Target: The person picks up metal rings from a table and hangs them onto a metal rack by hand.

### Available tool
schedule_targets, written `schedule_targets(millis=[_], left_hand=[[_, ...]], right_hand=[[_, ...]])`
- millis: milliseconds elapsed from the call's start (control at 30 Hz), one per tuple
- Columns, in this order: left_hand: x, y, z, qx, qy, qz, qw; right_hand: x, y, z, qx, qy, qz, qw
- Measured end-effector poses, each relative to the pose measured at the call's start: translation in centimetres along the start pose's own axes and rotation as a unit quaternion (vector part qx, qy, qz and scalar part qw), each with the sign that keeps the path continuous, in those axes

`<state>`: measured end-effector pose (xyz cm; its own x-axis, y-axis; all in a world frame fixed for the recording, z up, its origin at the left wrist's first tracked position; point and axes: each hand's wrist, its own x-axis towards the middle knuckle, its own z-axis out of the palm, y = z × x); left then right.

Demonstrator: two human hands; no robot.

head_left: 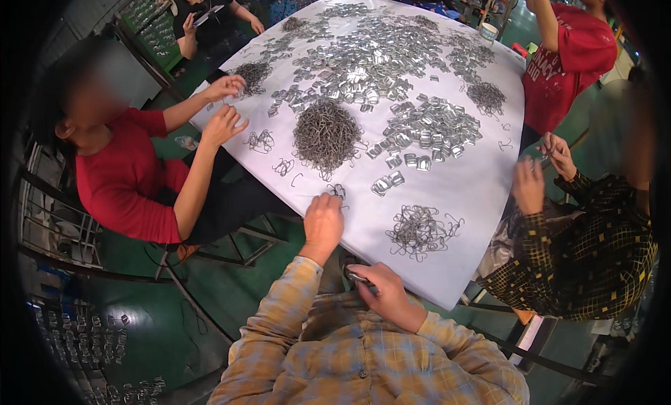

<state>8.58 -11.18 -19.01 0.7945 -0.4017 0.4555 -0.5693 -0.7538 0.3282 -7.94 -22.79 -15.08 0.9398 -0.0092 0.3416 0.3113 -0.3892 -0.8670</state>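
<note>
My left hand [323,227] reaches over the near left edge of the white-covered table, fingers bent and together. Its fingertips are at a few dark bent wire pieces [337,191]; whether they pinch one is hidden. Low in front of my body, just off the table's edge, my right hand [386,295] is closed on a small shiny metal piece [357,274], mostly covered by the thumb and fingers. Past my hands lie a small group of silvery metal buckles [388,183] and a loose pile of wire hooks [421,232].
A dense heap of bent wires [326,134] and heaps of buckles [430,129] spread over the white tabletop [279,164]. Co-workers sit left and right, handling small parts; others are at the far side. A paper cup [488,32] stands at the far right edge.
</note>
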Motion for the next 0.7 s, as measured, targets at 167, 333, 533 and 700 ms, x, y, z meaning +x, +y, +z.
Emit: schedule_targets(millis=[167,333,533,700], left_hand=[[0.2,-2.0,-0.2,-0.096,0.024,-0.064,0.993],[0.4,-2.1,1.2,-0.101,0.000,0.022,0.995],[0.4,-1.8,1.1,-0.117,0.003,0.091,0.989],[0.6,0.5,0.4,-0.155,-0.032,0.107,0.982]], right_hand=[[0.1,-0.2,0.0,-0.001,-0.002,-0.007,1.000],[0.1,-0.4,0.0,-0.001,-0.004,-0.011,1.000],[0.1,-0.3,0.0,-0.008,-0.030,0.008,0.999],[0.0,-0.1,0.1,-0.005,-0.032,-0.009,0.999]])
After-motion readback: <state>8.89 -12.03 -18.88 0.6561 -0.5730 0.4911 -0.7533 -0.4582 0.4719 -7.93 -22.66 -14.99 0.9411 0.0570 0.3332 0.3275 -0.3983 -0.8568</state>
